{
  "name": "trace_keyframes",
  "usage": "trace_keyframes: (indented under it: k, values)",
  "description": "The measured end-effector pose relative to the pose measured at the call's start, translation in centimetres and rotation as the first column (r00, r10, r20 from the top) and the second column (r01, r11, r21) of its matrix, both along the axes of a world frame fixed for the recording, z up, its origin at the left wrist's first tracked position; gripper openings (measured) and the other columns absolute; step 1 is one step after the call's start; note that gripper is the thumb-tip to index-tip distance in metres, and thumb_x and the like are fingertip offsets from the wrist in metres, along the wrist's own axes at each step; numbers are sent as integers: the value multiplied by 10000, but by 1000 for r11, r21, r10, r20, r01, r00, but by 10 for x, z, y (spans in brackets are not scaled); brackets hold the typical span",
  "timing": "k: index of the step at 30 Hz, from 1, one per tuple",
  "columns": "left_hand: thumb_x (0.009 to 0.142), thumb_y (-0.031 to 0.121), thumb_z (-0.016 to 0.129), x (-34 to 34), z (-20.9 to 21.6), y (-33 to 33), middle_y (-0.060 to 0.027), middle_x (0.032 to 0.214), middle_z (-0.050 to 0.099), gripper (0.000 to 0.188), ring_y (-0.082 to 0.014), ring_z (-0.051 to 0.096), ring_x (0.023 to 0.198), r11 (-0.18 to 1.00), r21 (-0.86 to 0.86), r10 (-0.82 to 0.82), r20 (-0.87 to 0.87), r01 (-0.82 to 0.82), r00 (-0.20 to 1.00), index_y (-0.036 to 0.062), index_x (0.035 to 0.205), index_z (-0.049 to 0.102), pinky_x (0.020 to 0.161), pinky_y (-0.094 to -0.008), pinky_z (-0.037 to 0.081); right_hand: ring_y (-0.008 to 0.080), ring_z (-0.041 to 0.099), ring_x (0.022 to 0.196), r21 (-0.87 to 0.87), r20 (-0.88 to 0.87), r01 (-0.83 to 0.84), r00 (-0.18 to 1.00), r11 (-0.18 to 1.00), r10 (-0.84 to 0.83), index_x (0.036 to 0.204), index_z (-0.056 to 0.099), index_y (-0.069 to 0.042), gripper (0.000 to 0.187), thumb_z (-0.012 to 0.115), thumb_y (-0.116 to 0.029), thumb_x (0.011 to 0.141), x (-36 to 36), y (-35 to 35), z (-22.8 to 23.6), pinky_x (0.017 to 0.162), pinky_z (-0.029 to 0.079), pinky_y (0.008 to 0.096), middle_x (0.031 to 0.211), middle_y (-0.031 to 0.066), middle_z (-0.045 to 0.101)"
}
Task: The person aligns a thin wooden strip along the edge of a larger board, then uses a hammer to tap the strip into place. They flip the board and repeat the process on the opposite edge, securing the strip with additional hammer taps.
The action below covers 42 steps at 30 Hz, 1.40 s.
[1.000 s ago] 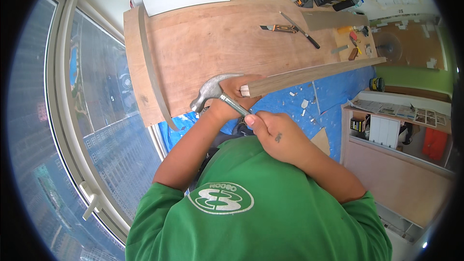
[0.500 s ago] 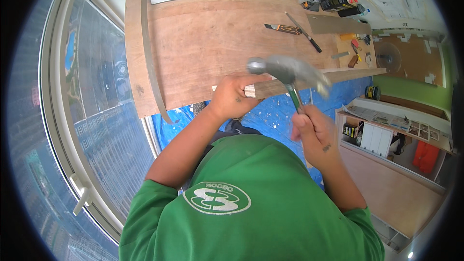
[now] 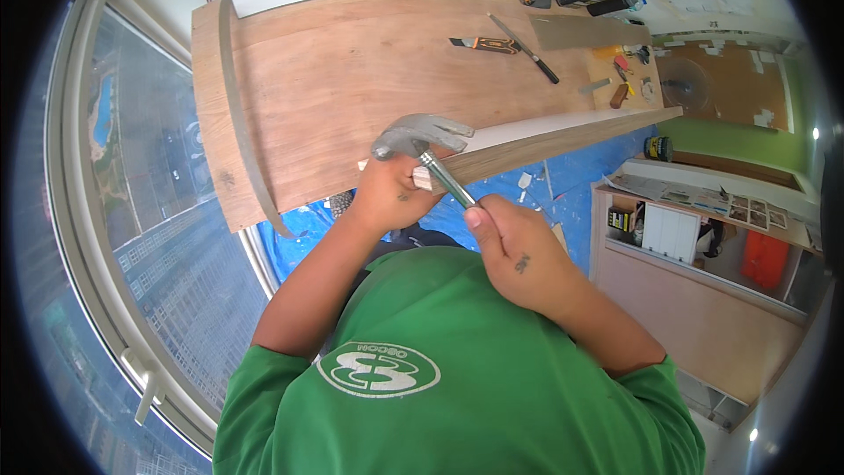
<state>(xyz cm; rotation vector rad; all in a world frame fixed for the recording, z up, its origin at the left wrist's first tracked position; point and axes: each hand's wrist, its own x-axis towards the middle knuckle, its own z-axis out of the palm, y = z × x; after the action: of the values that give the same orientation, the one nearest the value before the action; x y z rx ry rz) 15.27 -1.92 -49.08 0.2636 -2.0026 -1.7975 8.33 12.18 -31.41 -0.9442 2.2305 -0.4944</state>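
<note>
My right hand (image 3: pixel 520 251) is closed round the dark green handle of a claw hammer (image 3: pixel 424 134). Its metal head overlaps my left hand from this angle; whether it touches anything I cannot tell. Against the near edge of the plywood worktop (image 3: pixel 352 97), my left hand (image 3: pixel 387 195) grips a small wooden block (image 3: pixel 422 179), whose striped end shows past the fingers. The rest of the block is hidden. A long wood-grain strip (image 3: pixel 545 146) runs rightward along that edge from beside the block.
On the worktop lie an orange-and-black utility knife (image 3: pixel 486 44), a slim black-handled tool (image 3: pixel 538 62) and several small items at right. A wood strip (image 3: pixel 237 105) curves along the left end. Blue sheeting (image 3: pixel 563 171) covers the floor. A window (image 3: pixel 149 167) stands left, a cabinet (image 3: pixel 694 299) right.
The hammer has come left and is now over my left hand, with my right hand following. The blurred swing has become sharp. My view has shifted slightly; the left hand keeps its grip.
</note>
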Motion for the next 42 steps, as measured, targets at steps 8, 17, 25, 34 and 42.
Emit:
trace_keyframes:
  k: [8, 17, 25, 34, 42]
  values:
    - [665, 2, 773, -1, 2, -1, -158, 1180, 766, 556, -356, 722, 1020, 1000, -1, 29, -77, -29, 997, 97, 1214, 765, 905, -413, 567, 495, 600, 718, 182, -213, 124, 973, 975, -84, 887, 588, 13, 415, 487, -324, 1108, -51, 26, 15, 660, 469, 534, 749, 272, 613]
    - [679, 34, 800, 3, 3, 12, -134, 1180, 775, 535, -315, 741, 1020, 996, -45, 72, -88, -76, 994, 93, 1210, 771, 913, -391, 570, 382, 607, 707, 241, -376, 394, 881, 887, -289, 883, 628, 12, 483, 455, -372, 1120, -168, 116, 1, 703, 490, 466, 748, 225, 630]
    - [699, 102, 839, 4, 6, 12, -138, 1178, 777, 495, -308, 754, 1034, 996, -43, 71, -68, -74, 995, 75, 1189, 775, 910, -386, 580, 147, 452, 426, 159, -307, 699, 706, 697, -638, 844, 541, -47, 472, 463, -424, 1118, -296, 207, -4, 389, 371, 332, 618, 32, 473]
    - [732, 219, 848, 7, 9, 19, -152, 1154, 782, 463, -322, 763, 1053, 990, -112, 85, -54, -90, 995, 63, 1163, 779, 904, -383, 583, 190, 448, 395, 188, -410, 768, 628, 613, -661, 859, 535, -30, 445, 429, -384, 1107, -422, 265, -12, 367, 359, 369, 581, 47, 461]
    - [723, 231, 842, 4, 8, 18, -150, 1155, 783, 471, -324, 763, 1059, 992, -68, 103, -73, -108, 992, 58, 1156, 776, 904, -381, 584, 153, 380, 394, 127, -274, 808, 586, 575, -763, 837, 509, -57, 482, 413, -443, 1110, -431, 267, -16, 374, 333, 339, 575, 7, 411]
